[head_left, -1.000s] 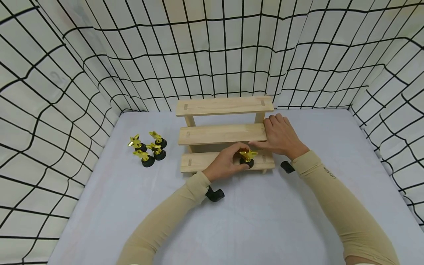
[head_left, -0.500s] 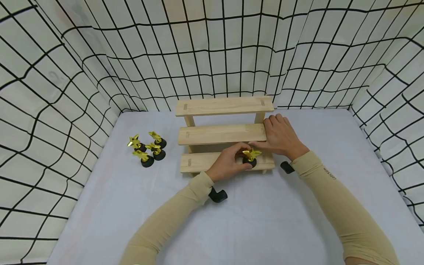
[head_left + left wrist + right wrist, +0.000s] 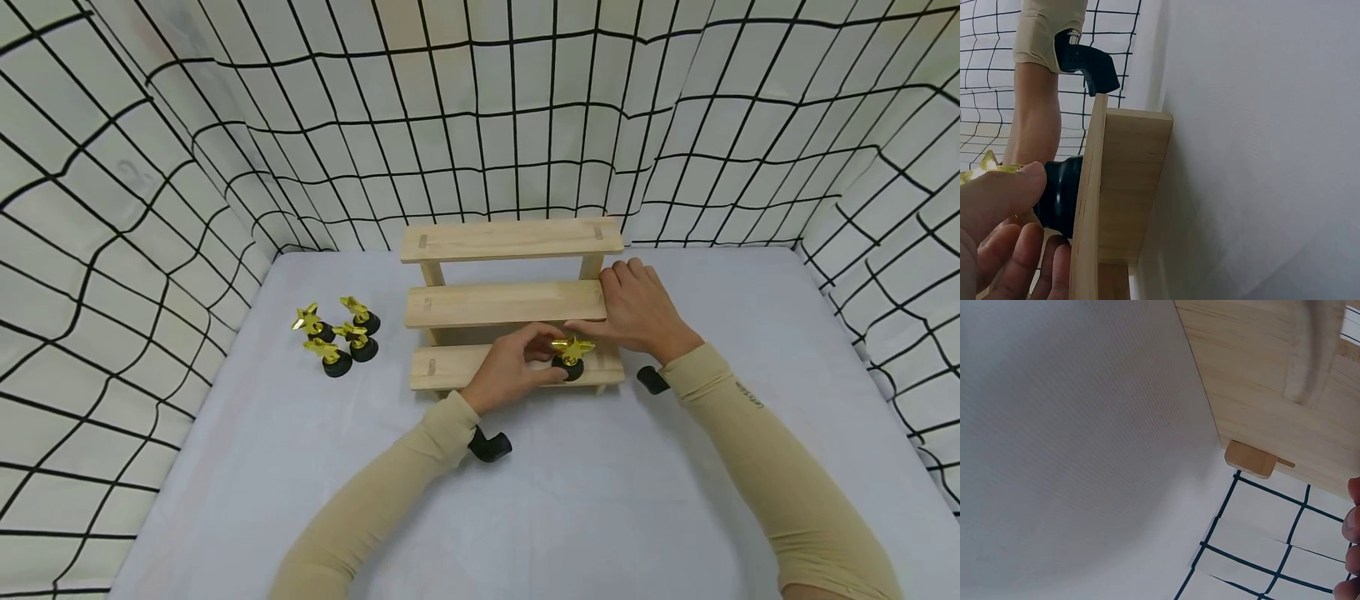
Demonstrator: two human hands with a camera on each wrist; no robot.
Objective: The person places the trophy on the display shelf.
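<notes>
A small gold star trophy (image 3: 572, 350) with a round black base stands upright on the bottom board of a three-tier wooden shelf (image 3: 502, 305), near its right end. My left hand (image 3: 506, 371) reaches in from the left and holds the trophy low down, the thumb at the black base (image 3: 1061, 195) in the left wrist view and the fingers on its other side. At the right end of the middle board, my right hand (image 3: 637, 308) grips the shelf, thumb along the front edge and fingers behind. Only fingertips (image 3: 1352, 525) show in the right wrist view.
Several more star trophies (image 3: 335, 335) with black bases stand in a cluster on the white table (image 3: 300, 467), left of the shelf. Black netting (image 3: 513, 125) encloses the table at the back and sides. Black camera mounts (image 3: 491, 447) sit under both wrists.
The left hand slid the trophy a little to the right along the bottom board, then it stayed put while the hand eased slightly left. My right hand keeps its place on the shelf.
</notes>
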